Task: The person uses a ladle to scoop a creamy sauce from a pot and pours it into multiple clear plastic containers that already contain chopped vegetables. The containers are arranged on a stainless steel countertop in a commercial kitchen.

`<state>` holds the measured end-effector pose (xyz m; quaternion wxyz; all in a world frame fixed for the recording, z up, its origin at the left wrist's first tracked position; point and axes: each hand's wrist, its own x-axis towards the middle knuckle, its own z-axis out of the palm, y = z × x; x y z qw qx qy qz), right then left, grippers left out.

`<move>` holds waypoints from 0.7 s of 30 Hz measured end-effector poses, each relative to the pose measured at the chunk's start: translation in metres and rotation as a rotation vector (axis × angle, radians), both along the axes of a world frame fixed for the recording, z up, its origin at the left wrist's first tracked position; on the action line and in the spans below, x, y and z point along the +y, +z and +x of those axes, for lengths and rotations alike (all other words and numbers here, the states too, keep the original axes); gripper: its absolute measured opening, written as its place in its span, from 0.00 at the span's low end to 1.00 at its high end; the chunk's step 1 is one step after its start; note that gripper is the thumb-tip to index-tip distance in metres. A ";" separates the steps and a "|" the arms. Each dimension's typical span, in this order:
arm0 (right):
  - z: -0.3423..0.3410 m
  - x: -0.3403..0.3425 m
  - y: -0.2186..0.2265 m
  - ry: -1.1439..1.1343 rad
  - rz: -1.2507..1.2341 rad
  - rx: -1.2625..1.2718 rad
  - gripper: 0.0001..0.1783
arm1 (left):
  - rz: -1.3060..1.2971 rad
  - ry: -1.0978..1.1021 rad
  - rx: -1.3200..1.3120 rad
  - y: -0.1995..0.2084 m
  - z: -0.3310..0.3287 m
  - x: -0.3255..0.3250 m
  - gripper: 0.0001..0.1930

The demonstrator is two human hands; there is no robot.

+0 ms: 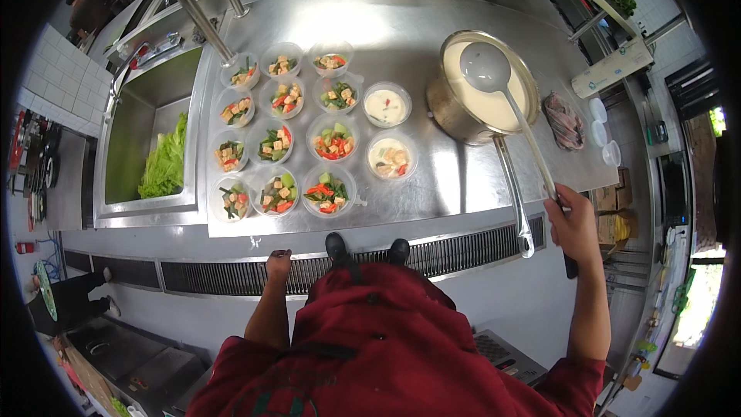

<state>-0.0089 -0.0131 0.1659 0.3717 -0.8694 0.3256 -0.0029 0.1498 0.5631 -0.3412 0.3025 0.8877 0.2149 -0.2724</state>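
My right hand (573, 225) grips the end of a long steel ladle (505, 96) whose bowl hangs over a steel saucepan (471, 120) of pale creamy sauce. Left of the pan stand several clear plastic bowls (332, 139) of tofu and cut vegetables on the steel counter (401, 31). Two bowls nearest the pan, one (386, 105) and another (391, 157), hold white sauce. My left hand (278, 262) hangs by my side below the counter edge, fingers curled, holding nothing.
A sink (147, 147) at the left holds green lettuce (164, 162). A dark cloth (563, 120), a paper roll (614, 68) and small cups (602, 133) lie right of the pan. A floor drain grate (455, 251) runs along the counter front.
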 end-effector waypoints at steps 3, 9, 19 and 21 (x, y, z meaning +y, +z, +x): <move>0.014 -0.002 -0.022 0.036 -0.433 0.005 0.20 | -0.020 0.031 0.002 0.006 0.003 -0.006 0.21; 0.018 -0.018 -0.036 0.032 -0.214 0.060 0.18 | -0.081 0.057 -0.099 0.001 -0.003 0.001 0.20; 0.018 -0.031 0.010 -0.245 0.501 -0.018 0.17 | -0.068 0.041 -0.057 -0.012 -0.007 0.009 0.22; 0.014 -0.027 0.021 -0.215 0.495 -0.006 0.17 | -0.035 0.018 -0.055 0.006 -0.008 -0.008 0.23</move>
